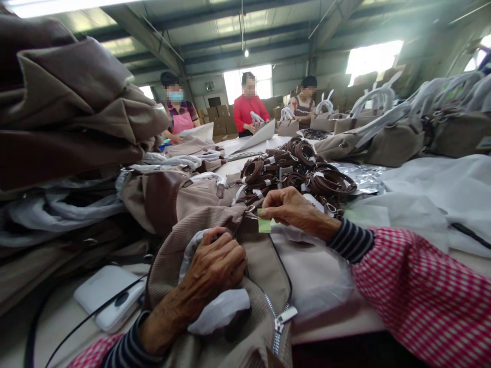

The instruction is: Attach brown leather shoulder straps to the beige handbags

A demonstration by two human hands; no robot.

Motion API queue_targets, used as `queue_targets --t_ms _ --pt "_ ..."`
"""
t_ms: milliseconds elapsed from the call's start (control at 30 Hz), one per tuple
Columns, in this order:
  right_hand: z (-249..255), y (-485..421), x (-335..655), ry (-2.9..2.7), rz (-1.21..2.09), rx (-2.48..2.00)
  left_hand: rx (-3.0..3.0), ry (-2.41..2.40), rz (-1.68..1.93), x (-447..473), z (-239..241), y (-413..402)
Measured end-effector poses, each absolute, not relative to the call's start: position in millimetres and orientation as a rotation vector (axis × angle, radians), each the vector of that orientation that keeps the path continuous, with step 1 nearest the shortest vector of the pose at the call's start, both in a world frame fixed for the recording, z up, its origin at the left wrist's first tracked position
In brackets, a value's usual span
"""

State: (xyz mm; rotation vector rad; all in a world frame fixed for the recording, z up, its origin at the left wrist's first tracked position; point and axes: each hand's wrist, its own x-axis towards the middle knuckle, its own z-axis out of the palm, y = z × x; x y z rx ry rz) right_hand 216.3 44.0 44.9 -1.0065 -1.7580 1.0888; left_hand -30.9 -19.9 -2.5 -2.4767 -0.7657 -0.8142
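A beige handbag with a ribbed fabric lies in front of me, its zipper partly undone. My left hand is closed over the bag's handle, which is wrapped in white paper and shows on both sides of my fingers. Between thumb and fingertips, my right hand pinches a small green slip of paper just above the bag's far end. A metal ring on the bag is close to the slip.
Brown coiled straps are heaped beyond the bag. Stacked bags rise high on the left, above a white power bank with a cable. More bags line the right. Several people work across the table.
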Motion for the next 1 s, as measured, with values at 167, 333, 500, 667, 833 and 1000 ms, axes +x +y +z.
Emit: queue_targets --t_ms 167,333,500,667,833,1000 --pt "37 59 237 -1.603 0.988 -1.148 -2.477 -0.749 -0.840 -30 -2 -20" --pt "39 61 271 -1.601 0.872 -1.227 -2.488 -0.797 -0.838 -30 -5 -21" --pt "41 35 306 -1.658 0.693 -1.298 -2.484 -0.759 -0.859 -33 -10 -18" --pt "38 8 347 -1.652 0.702 -1.374 -2.475 -0.674 -0.872 -35 -11 -12" --pt "28 -1 375 -1.800 0.627 -1.456 -2.447 -0.656 -0.863 -34 -11 -9" --pt "37 -5 373 -1.729 0.588 -1.447 -2.466 -0.654 -0.841 -35 -10 -11"
